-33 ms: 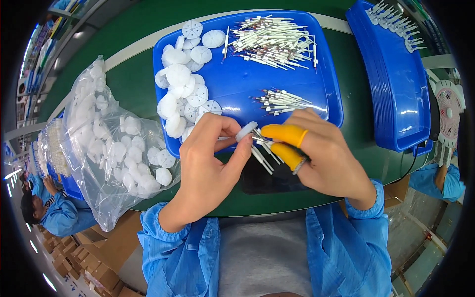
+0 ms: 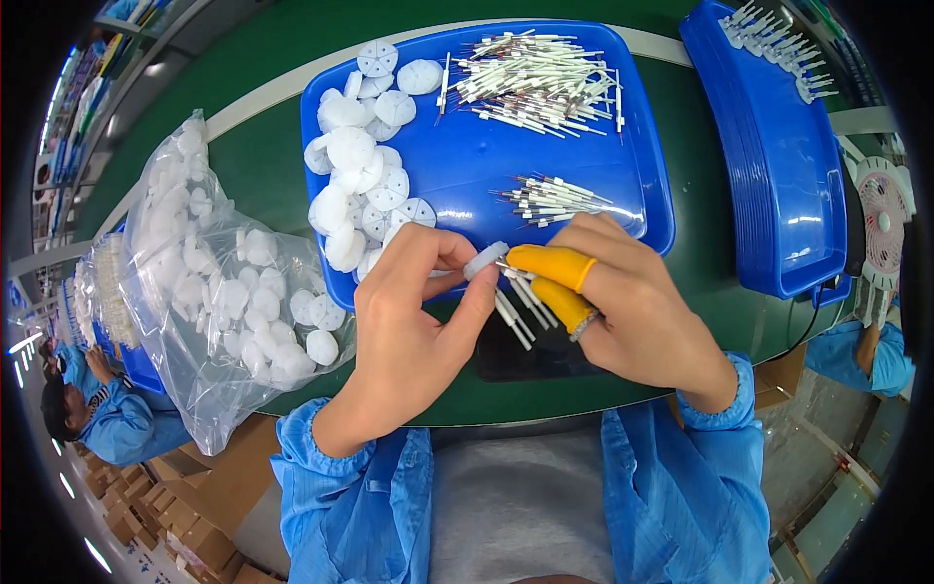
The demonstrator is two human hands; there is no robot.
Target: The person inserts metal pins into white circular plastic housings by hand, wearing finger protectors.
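Note:
My left hand (image 2: 413, 321) pinches a small round white plastic disc (image 2: 486, 259) between thumb and fingers, tilted nearly edge-on. Close to its right side, my right hand (image 2: 637, 297) wears yellow finger cots on two digits. Those covered tips press together at the disc on a thin white rod (image 2: 516, 271). Several white rods (image 2: 514, 319) jut downward below the disc; how they are held is partly hidden by the fingers. Beyond both hands lies a blue tray (image 2: 457, 165) with white slotted discs (image 2: 350, 148) along its left side and wire-ended white rods (image 2: 545, 78) at the far right.
A clear plastic bag (image 2: 219, 389) of white discs lies left of the tray. Stacked blue trays (image 2: 778, 204) stand at the right, the top one bearing finished-looking white pieces (image 2: 778, 49). Behind them is a fan (image 2: 883, 214). A dark flat object (image 2: 516, 360) lies under my hands. Co-workers sit on both sides.
My right hand has shifted slightly left, bringing its yellow-covered fingertips closer to the disc. The rods below have swung a little. My left hand stays in place.

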